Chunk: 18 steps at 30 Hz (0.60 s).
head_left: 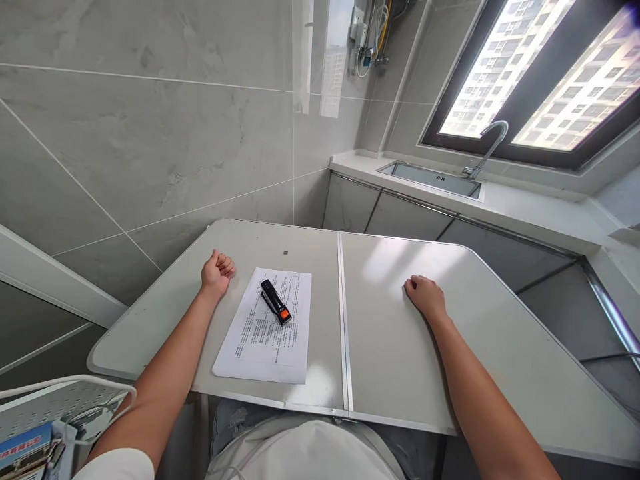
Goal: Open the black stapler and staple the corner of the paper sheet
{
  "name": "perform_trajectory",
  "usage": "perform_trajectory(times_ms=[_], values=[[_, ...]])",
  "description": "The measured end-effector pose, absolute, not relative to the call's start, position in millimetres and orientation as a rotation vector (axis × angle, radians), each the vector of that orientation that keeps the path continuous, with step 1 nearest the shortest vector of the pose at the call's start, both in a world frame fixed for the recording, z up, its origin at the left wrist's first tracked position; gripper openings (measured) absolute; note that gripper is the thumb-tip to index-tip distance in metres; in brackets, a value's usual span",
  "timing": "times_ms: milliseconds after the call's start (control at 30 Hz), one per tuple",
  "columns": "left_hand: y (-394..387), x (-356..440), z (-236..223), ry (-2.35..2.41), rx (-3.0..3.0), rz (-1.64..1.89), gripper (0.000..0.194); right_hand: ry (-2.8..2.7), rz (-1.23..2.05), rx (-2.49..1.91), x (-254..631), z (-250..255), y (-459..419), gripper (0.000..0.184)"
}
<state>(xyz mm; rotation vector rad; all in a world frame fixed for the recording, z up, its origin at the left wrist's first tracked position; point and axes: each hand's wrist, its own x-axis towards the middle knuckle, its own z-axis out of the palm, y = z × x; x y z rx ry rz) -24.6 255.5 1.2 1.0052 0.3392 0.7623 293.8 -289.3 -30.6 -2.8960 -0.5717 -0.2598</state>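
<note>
My left hand rests on the left part of the white table, its fingers curled into a loose fist, with nothing showing in it. To its right lie printed paper sheets, and on them a black stapler with an orange part at one end. Neither hand touches the paper or the stapler. Beyond the paper sits a tiny dark metal piece, perhaps a short strip of staples. On the right half of the table my right hand lies closed, back upward, nothing visible in it.
A metal seam runs across the folding table. At the lower left stands a white basket with packages. Tiled wall borders the far left side. Behind are a counter with a sink, a faucet and a window.
</note>
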Motion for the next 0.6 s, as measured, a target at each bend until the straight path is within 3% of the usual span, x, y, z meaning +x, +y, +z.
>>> perform_trajectory(times_ms=[200,367,600], values=[[250.3,-21.5,1.1,0.277,1.005,0.85,0.019,-0.583,-0.275,-2.883,294.2,-31.3,-291.7,0.034],[250.0,-19.6,1.3,0.275,1.029,0.927,0.042,-0.599,-0.282,-2.864,294.5,-32.8,-293.9,0.034],[252.1,-23.0,2.9,0.341,0.991,0.888,0.024,-0.6,-0.272,-2.83,292.8,-31.7,-294.9,0.033]])
